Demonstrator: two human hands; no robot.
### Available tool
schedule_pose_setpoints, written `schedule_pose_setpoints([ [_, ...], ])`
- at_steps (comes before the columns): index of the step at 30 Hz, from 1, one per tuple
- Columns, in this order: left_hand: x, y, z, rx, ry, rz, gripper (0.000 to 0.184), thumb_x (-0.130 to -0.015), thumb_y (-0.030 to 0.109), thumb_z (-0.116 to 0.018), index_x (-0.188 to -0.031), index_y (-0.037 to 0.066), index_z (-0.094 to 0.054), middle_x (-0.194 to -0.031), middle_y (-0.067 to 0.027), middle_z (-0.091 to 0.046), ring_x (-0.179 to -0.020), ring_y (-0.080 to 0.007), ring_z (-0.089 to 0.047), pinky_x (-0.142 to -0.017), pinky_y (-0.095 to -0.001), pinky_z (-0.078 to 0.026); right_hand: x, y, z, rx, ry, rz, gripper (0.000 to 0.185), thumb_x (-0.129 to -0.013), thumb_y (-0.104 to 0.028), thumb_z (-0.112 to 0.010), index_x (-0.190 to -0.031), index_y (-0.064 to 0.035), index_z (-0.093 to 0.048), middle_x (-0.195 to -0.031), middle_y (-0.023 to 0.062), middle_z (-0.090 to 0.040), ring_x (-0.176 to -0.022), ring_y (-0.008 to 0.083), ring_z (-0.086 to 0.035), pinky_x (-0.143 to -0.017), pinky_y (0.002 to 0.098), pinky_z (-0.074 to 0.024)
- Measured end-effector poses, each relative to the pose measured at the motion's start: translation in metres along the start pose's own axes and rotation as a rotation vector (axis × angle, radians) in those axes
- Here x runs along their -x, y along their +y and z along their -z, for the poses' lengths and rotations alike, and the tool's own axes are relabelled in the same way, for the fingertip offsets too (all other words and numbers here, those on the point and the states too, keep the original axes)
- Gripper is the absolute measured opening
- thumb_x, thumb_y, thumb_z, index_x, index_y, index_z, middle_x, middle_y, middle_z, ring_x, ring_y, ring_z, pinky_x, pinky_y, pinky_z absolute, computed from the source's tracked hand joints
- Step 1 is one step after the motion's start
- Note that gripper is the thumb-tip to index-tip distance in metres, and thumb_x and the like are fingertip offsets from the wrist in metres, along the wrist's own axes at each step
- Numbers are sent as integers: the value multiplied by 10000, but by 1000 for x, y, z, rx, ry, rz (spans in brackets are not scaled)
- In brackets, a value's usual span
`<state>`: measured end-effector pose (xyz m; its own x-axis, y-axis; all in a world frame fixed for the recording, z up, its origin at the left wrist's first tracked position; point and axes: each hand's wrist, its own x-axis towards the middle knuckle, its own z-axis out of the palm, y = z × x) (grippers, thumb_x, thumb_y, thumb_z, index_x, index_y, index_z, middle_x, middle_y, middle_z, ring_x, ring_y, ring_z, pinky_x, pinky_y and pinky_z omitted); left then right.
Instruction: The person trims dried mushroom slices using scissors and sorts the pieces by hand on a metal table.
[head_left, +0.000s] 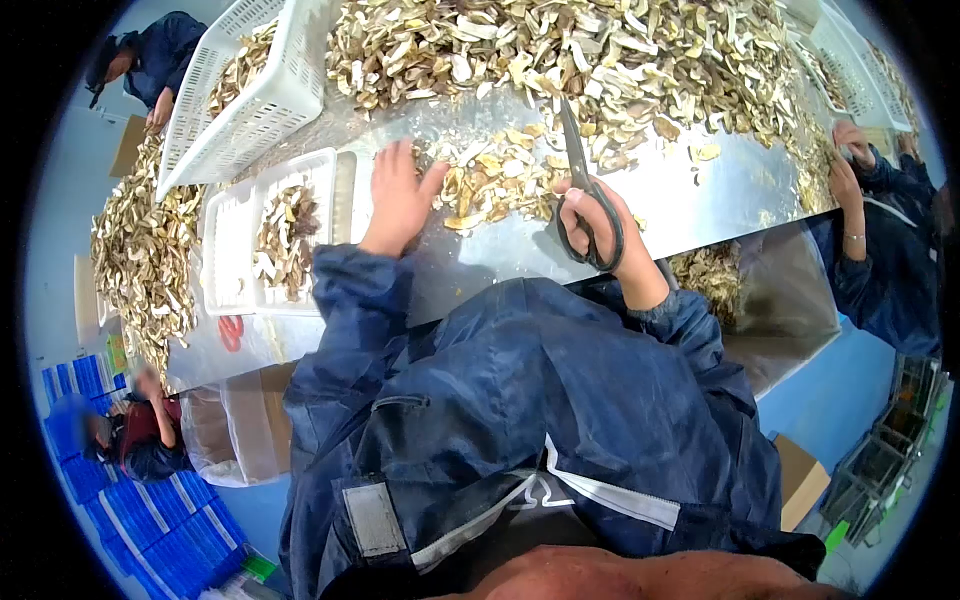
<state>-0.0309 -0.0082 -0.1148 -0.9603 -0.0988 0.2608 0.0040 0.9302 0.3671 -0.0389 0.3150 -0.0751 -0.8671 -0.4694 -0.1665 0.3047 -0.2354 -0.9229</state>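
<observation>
My right hand [605,225] is wrapped round the black handles of a pair of scissors [574,150], whose blades point away from me across the metal table. Flat and with its fingers spread, my left hand [400,195] rests at the left side of a small pile of dried mushroom slices [495,180]. Nothing shows in that hand. Beyond both hands lies a large heap of the same slices [600,60]. Left of my left hand stands a white two-part tray [230,250], with mushroom slices in its right compartment.
A white perforated crate [250,120] stands at the back left, another crate [855,60] at the back right. Red-handled scissors [231,332] lie near the left edge. Co-workers are at both sides. A lined box [790,290] sits below the table's right edge.
</observation>
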Motion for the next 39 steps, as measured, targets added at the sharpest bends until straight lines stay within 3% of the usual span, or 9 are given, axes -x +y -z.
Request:
schedule_pose_setpoints([
  [6, -15, 66, -17, 386, -88, -133, 634, -1035, 432, -507, -1468, -24, -430, -1535, -277, -398, -1452, -410, -341, -1210, -459, -246, 5, -7, -4, 9, -6, 13, 319, -1019, -253, -571, -1171, 27, -573, -680, 4, -508, -494, 67, -425, -457, 227, -329],
  [15, 39, 44, 53, 930, 235, 213, 438, -1065, 264, -493, -1381, -40, -507, -1338, -169, -587, -1274, -260, -545, -1081, -363, -412, 4, -12, -13, 101, 56, -2, 318, -1006, -273, -620, -1141, 7, -559, -663, 21, -540, -469, 77, -451, -441, 230, -359],
  [19, 62, 91, 77, 1287, -47, 286, 451, -1089, 314, -450, -1380, -25, -507, -1281, -148, -615, -1148, -211, -599, -985, -348, -474, -1, -21, -55, 319, -132, -10, 334, -984, -289, -671, -1147, -37, -524, -717, 66, -614, -481, 82, -501, -436, 224, -379],
  [21, 65, 108, 59, 1444, -115, 300, 476, -1096, 353, -429, -1400, -5, -503, -1288, -150, -607, -1101, -205, -618, -957, -339, -483, -5, -23, -83, 277, -221, -71, 347, -961, -257, -689, -1177, -55, -508, -809, 128, -646, -567, 163, -589, -505, 280, -466],
  [24, 62, 103, 41, 1415, -66, 359, 450, -1101, 368, -398, -1305, -6, -544, -1117, -144, -678, -979, -179, -657, -895, -312, -516, -10, -10, -113, 763, -208, 257, 438, -910, -213, -707, -1226, -23, -469, -1005, 245, -661, -892, 402, -698, -783, 480, -547],
  [29, 61, 80, 55, 1585, 26, 482, 339, -1090, 332, -440, -1103, 24, -581, -1001, -133, -687, -844, -177, -650, -781, -300, -535, -6, -30, -110, 912, -442, 189, 447, -947, -265, -682, -1295, -18, -551, -996, 192, -712, -918, 317, -697, -798, 401, -549],
  [33, 41, 44, 69, 1242, 143, 480, 322, -1051, 343, -530, -951, 45, -599, -723, -30, -590, -651, -123, -530, -611, -262, -421, -47, -36, -72, 987, -86, 253, 428, -984, -321, -640, -1271, -5, -611, -1079, 202, -698, -981, 362, -679, -867, 415, -540],
  [36, 13, 2, 36, 799, 283, 222, 356, -1031, 339, -575, -838, 41, -587, -671, -9, -518, -595, -117, -424, -559, -283, -357, -91, -13, -42, 1247, 134, 672, 421, -987, -341, -609, -1237, -3, -607, -1176, 197, -647, -1069, 351, -632, -934, 448, -507],
  [39, 9, 4, 42, 560, 245, 322, 410, -999, 354, -598, -841, -24, -572, -679, -180, -596, -627, -334, -593, -597, -437, -421, -105, 11, -29, 1426, 72, 704, 430, -973, -353, -631, -1221, -3, -615, -1237, 194, -620, -1197, 358, -558, -1017, 459, -451],
])
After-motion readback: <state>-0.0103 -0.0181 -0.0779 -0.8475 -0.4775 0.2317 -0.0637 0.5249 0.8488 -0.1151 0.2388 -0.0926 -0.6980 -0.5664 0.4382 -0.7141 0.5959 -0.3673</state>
